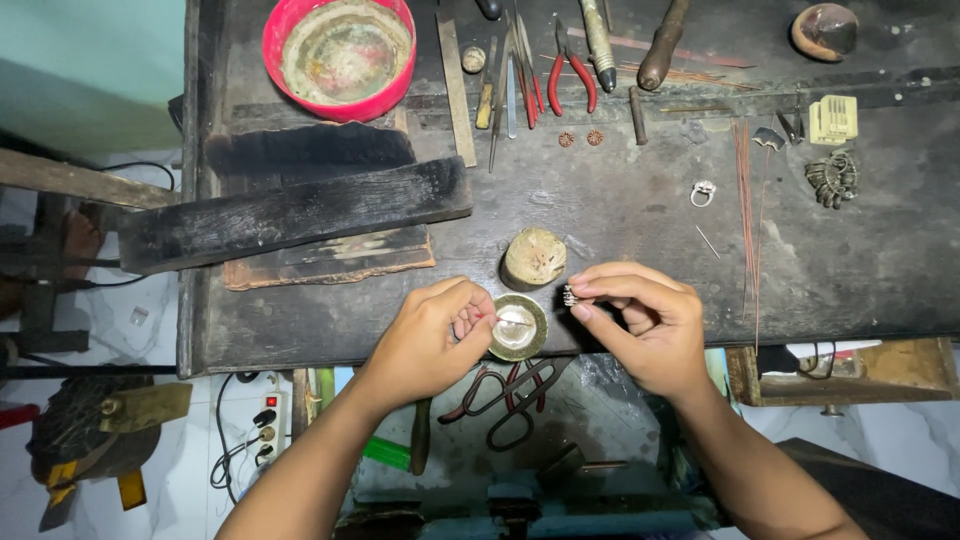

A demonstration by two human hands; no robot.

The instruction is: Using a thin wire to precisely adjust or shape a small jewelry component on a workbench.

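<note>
Dark and scarred, the desk [620, 215] fills the upper view, with pale floor tiles and a power strip [263, 425] below its near edge. Nearest, under that edge, lie scissors [510, 395]. Just above them the left hand [430, 335] is curled, thumb and fingers pinching what looks like a thin pin, its tip over a small round dish [517, 328] at the desk's edge. Beside it the right hand [640, 320] pinches a small ring-like piece [571, 296] between thumb and forefinger, near the dish; its detail is too small to tell. Just beyond sits a wooden stump [533, 257]. Farther left lies a charred block [290, 212]; to the right, a ring [703, 193] and thin copper wires [746, 200]. Farthest off are a red bowl [339, 55], red-handled pliers [570, 75], files and tweezers.
</note>
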